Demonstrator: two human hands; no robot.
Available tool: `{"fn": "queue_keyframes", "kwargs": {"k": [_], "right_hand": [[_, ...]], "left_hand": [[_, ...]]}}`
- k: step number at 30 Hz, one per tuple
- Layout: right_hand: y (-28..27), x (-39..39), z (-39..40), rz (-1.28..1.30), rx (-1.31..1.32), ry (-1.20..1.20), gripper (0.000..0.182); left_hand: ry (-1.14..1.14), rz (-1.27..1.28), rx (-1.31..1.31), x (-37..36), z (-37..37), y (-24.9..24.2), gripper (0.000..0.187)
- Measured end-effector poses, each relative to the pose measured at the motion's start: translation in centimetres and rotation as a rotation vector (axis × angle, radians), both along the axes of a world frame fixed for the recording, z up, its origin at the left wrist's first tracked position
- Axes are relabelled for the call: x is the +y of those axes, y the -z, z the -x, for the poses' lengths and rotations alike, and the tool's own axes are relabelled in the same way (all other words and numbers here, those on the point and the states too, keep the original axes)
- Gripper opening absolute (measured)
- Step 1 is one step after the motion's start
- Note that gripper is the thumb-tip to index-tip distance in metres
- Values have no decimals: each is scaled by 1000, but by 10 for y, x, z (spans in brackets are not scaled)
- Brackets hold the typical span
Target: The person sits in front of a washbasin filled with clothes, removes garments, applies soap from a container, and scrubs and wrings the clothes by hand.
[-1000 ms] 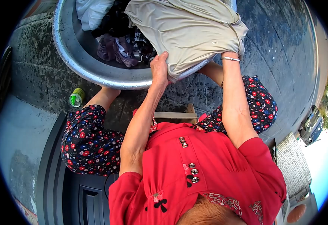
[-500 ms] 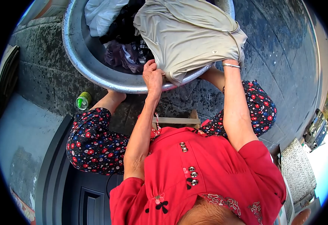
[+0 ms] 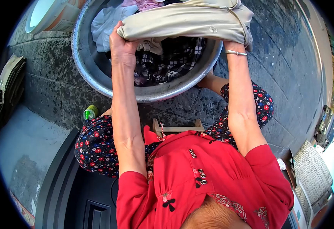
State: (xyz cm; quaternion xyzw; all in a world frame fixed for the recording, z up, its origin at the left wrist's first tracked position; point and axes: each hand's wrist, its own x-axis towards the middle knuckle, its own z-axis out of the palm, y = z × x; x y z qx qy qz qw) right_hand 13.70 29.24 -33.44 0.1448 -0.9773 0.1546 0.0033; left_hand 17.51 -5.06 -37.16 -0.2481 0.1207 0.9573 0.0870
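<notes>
Gripping with the left hand [image 3: 123, 46], at eleven o'clock, fingers curled tight around one end of a beige garment [image 3: 186, 23]. Reaching up to between one and two o'clock with the right hand [image 3: 233, 45], sunk into the garment's other end past the wrist; fingers hidden in the fabric, so cannot tell whether open or closed.

From largest to smallest: spreading around and beneath, dark, speckled paving [image 3: 277, 76]. Covering the person's torso from five to six o'clock, a red top [image 3: 216, 164]. From ten to one o'clock, a wide, round metal basin [image 3: 98, 82]. Seen at eight and at two o'clock, on bent legs either side, floral trousers [image 3: 98, 145]. Stretched across the basin's opening at twelve o'clock, between both hands, the beige garment, bunched into a thick roll on the left.

Lying inside the basin at twelve o'clock, below the garment, dark plaid cloth [image 3: 174, 63]; at eleven, crumpled white cloth [image 3: 105, 28], with pink cloth [image 3: 146, 4] beside it. Standing between ten and eleven, a pale bucket [image 3: 62, 17]. Close to the middle, in front of the red top, a low wooden stool [image 3: 180, 129]. Resting at nine, near the trousers, a small green-labelled jar [image 3: 91, 112]. Circling the right wrist, a silver-coloured bracelet [image 3: 236, 52].
</notes>
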Motion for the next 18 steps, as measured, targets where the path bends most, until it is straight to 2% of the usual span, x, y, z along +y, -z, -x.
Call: {"fn": "queue_keyframes", "kwargs": {"k": [1,3,6,7,9,10,12,13,15,17,18], "right_hand": [[4,6,14,188,163,-24,54],[-27,1,32,195,354,-85,53],[-73,-13,43,132,532,-141,53],[-86,-18,44,122,580,-152,52],[-100,-23,48,107,658,-175,52],[-102,-26,47,105,685,-183,52],[-92,-28,42,98,735,-194,51],[-79,-27,36,98,751,-195,51],[-29,-20,17,104,772,-199,51],[7,-25,-18,351,242,4,49],[58,-24,-26,414,114,91,52]], "left_hand": [[-85,234,-91,-7,18,-30,31],[-153,712,0,-18,33,-80,27],[-148,1005,118,-40,49,-143,20],[-114,1047,143,-38,44,-166,18],[-195,1090,210,-55,47,-180,19],[-202,1100,213,-70,49,-175,19],[-232,708,192,-87,43,-167,18],[-369,727,157,-72,29,-159,19],[-372,654,16,-58,-5,-139,16],[-349,632,-167,-52,-35,-80,16],[-339,673,-290,-47,-52,-44,15]]}}
